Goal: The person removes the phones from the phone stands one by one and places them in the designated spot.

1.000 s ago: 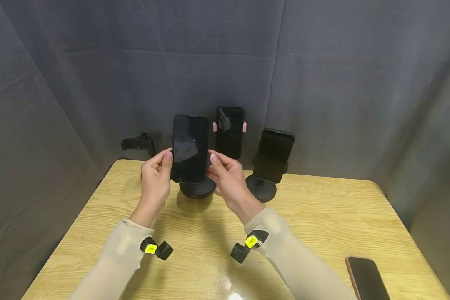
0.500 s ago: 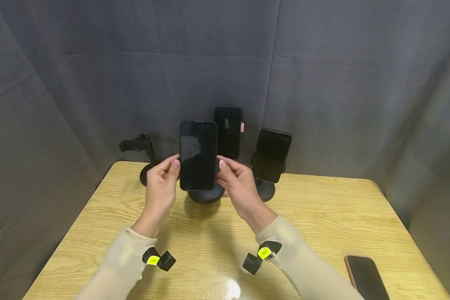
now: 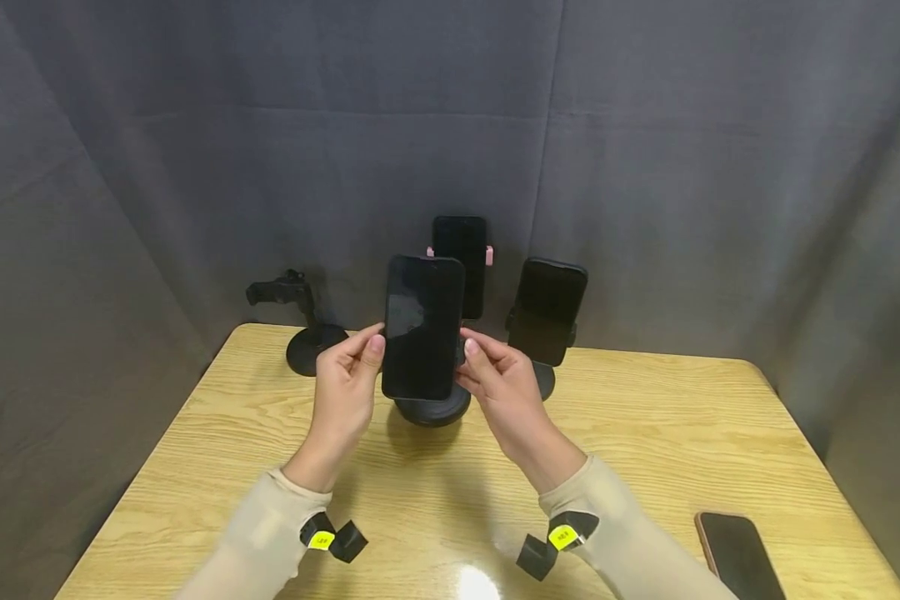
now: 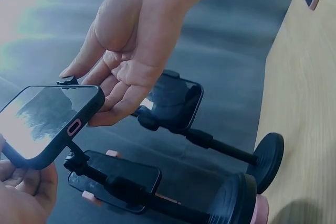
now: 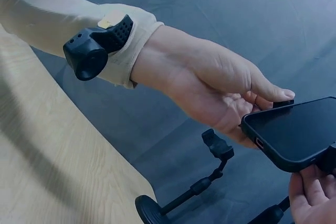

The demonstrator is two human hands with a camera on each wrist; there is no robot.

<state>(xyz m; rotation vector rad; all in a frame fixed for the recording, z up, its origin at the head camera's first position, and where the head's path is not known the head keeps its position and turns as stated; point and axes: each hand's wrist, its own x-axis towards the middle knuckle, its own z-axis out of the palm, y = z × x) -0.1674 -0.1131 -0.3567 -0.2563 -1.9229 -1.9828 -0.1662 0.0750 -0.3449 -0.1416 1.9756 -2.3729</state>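
A black-cased phone (image 3: 423,325) stands nearly upright in a black phone holder (image 3: 432,412) with a round base. My left hand (image 3: 343,396) grips the holder's clamp at the phone's left edge. At the opposite edge my right hand (image 3: 516,402) pinches the other clamp arm. In the left wrist view the right thumb lies on the clamp arm (image 4: 67,81); in the right wrist view the left thumb lies on its own clamp arm (image 5: 283,103). A shadow falls in front of the base; I cannot tell whether it touches the table.
Behind stands another phone (image 3: 461,237) in a pink-clamped holder, partly covered. Right of it a third phone (image 3: 547,310) sits tilted in a black holder. A phone-less holder (image 3: 317,348) stands back left. A pink-edged phone (image 3: 741,554) lies flat at the wooden table's (image 3: 645,450) front right.
Both hands have moved right and toward me, bringing the holder and its phone along. The back-left holder's base is now uncovered. The other phones have stayed put.
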